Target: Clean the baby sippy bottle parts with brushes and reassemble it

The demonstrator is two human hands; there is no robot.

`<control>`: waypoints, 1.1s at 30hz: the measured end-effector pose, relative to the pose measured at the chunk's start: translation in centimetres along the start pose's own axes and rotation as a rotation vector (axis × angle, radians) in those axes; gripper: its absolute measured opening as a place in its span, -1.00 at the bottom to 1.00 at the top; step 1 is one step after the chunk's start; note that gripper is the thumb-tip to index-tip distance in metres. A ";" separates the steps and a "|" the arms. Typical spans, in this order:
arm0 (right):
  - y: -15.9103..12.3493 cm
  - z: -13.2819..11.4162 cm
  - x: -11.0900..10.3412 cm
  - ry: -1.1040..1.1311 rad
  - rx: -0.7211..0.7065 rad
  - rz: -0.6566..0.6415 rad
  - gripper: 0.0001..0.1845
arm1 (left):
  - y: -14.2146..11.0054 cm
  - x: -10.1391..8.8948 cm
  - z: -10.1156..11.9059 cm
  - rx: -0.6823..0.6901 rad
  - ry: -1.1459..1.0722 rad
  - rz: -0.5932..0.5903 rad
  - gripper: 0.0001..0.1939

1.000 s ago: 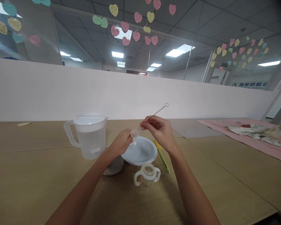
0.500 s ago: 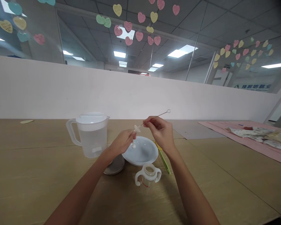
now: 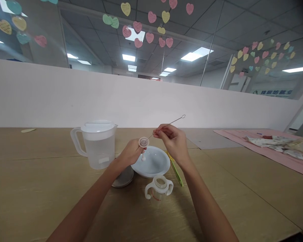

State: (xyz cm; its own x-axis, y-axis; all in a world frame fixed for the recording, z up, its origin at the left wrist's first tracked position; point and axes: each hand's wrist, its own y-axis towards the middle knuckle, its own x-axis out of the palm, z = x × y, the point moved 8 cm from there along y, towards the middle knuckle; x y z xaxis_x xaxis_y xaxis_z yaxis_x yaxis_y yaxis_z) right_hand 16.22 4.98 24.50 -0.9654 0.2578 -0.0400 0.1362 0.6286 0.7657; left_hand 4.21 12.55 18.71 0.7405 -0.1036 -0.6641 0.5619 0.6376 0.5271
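Observation:
My left hand [image 3: 130, 153] is closed on a translucent silicone straw piece [image 3: 143, 142]; its round flange faces me and a small white weighted end hangs below the fingers. My right hand [image 3: 175, 139] pinches a thin wire straw brush [image 3: 176, 120] with a looped handle end. The wire's lower end reaches the middle of the flange; whether bristles are inside is hidden. Beneath both hands sits a pale blue-white bowl [image 3: 155, 163]. In front of it stands an uncapped clear baby bottle [image 3: 159, 189] with two white handles.
A lidded translucent pitcher of water [image 3: 101, 148] stands left of the bowl. A grey round dish [image 3: 125, 178] lies partly under my left forearm. A green and yellow long-handled tool [image 3: 177, 173] leans at the bowl's right. Packets [image 3: 270, 143] lie on a pink mat [image 3: 237, 137] far right.
My left hand has turned the straw piece so its flange faces me instead of edge-on. The brush's looped end has tipped slightly up and rotated; my right hand has barely moved.

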 end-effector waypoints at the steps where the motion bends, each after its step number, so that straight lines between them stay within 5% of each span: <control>1: 0.0 -0.1 0.0 -0.055 -0.014 0.011 -0.87 | 0.0 0.0 0.0 -0.002 0.005 -0.002 -0.68; 6: -0.1 0.0 0.7 0.059 0.028 -0.058 -0.84 | 0.0 -0.1 0.0 -0.006 0.018 -0.003 -0.69; 11: -0.4 -0.1 -0.1 -0.024 -0.083 0.103 -0.86 | 0.0 -0.2 0.5 -0.013 -0.045 0.023 -0.66; 15: -0.4 0.6 1.3 0.105 0.001 -0.042 -0.86 | -0.2 -0.2 1.0 -0.010 -0.087 0.017 -0.66; 20: -0.4 -1.7 -1.7 0.211 -0.096 0.240 -0.90 | -0.1 -0.2 0.2 -0.054 -0.134 0.020 -0.61; 33: -0.1 -0.6 0.4 0.140 0.049 -0.076 -0.84 | -0.2 0.0 0.4 -0.040 -0.089 0.011 -0.56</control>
State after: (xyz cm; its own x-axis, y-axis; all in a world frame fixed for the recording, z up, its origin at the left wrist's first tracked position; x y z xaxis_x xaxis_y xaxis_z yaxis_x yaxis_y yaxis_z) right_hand 15.69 4.55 24.83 -0.9944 0.1059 -0.0042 0.0692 0.6785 0.7313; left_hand 4.30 12.11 18.84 0.7774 -0.1623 -0.6077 0.5394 0.6690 0.5113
